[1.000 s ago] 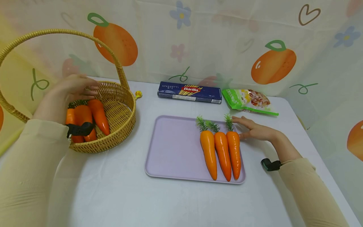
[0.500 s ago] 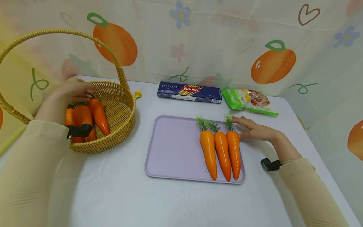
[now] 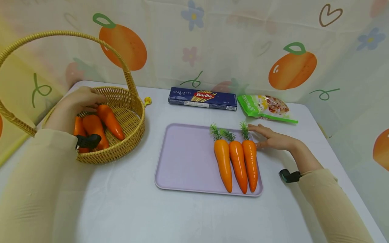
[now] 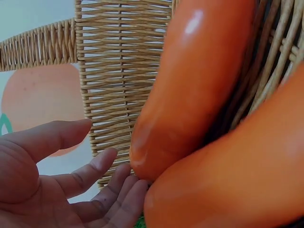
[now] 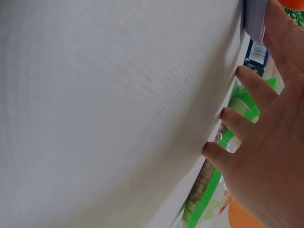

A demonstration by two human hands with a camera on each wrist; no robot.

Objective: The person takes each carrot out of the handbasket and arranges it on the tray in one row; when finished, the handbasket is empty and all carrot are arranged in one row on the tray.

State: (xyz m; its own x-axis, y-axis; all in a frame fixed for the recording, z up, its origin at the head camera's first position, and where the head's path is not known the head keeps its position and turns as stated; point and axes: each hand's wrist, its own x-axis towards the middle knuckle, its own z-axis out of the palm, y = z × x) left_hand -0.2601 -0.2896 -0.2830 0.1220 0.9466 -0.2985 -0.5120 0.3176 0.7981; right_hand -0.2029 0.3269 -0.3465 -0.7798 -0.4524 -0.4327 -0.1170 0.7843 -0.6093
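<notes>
In the head view, my left hand reaches into a wicker basket holding orange carrots. The left wrist view shows its fingers loosely spread at the rounded end of one carrot, apparently touching it, with the thumb apart. Nothing is gripped there. Three carrots with green tops lie side by side on the right part of a lilac tray. At the tray's right edge, my right hand rests with straight, spread fingers; the index finger and thumb touch or nearly touch the rim.
A blue spaghetti box lies behind the tray, beside a green and white food bag. A small yellow object sits to the right of the basket. The tall basket handle arches over the left forearm. A printed curtain hangs behind.
My left hand has moved a little to the right inside the basket. The carrots there have shifted right and slightly towards me. The right hand has stayed still.
</notes>
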